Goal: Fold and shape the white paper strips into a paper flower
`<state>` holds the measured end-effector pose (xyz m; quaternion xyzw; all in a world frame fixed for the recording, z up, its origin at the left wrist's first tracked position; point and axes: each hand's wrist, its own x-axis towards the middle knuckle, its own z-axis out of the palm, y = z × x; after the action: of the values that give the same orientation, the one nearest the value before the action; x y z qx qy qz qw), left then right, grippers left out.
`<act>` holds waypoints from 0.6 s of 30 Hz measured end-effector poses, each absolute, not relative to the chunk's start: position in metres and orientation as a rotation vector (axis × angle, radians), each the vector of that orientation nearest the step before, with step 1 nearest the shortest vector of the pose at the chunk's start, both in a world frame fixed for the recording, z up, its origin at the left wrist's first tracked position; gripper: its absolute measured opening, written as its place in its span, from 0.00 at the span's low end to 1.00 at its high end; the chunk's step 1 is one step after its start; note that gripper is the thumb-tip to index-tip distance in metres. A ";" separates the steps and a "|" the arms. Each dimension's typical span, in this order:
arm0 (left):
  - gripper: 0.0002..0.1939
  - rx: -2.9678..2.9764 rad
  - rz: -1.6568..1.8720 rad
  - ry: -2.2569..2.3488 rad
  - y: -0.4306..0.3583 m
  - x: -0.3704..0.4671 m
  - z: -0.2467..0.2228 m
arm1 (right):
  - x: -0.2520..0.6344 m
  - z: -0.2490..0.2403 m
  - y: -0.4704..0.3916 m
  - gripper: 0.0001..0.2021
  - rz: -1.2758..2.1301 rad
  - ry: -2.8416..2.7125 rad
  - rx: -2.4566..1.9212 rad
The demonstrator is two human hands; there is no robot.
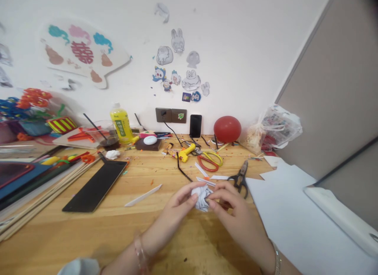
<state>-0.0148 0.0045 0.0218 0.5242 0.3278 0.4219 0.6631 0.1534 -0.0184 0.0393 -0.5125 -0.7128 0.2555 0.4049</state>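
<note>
Nearest the camera, at the near left edge, is a pale sleeve (79, 266); beyond it both forearms reach over a wooden table (118, 239), a bracelet (138, 249) showing on the left wrist and a metallic band (277, 257) on the right. The hands are close together on one item, a ruffled white paper bundle (201, 197), held just above the near middle of the table. Left hand (183, 200): thumb and fingers closed on the bundle's left side. Right hand (228, 202): fingertips pinched at its right side; whether they grip a separate piece there cannot be told. Assessment of handling: the bundle appears to be layered paper, so it should be very light, soft at the loose edges, slightly stiffer where layers gather, and not slippery, though easily creased or crushed. The sound hold is a light pinch low on its gathered body, clear of the outer folds. Surroundings: a loose paper strip (143, 195) lies to the left of the hands; black-handled scissors (240, 181) lie just beyond the right hand; a yellow glue gun (187, 153) lies farther off, near the middle; large white sheets (283, 212) cover the right side.
</note>
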 end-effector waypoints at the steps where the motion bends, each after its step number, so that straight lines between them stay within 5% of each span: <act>1: 0.17 1.182 0.958 0.742 0.004 -0.015 0.022 | 0.153 0.039 -0.018 0.08 0.642 -1.797 -1.277; 18: 0.17 1.166 0.942 0.749 0.005 -0.015 0.019 | 0.154 0.041 -0.018 0.05 0.707 -1.712 -1.295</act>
<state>-0.0151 0.0052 0.0189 0.5173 0.3320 0.4176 0.6692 0.1545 -0.0180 0.0406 -0.5183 -0.6850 0.2829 0.4267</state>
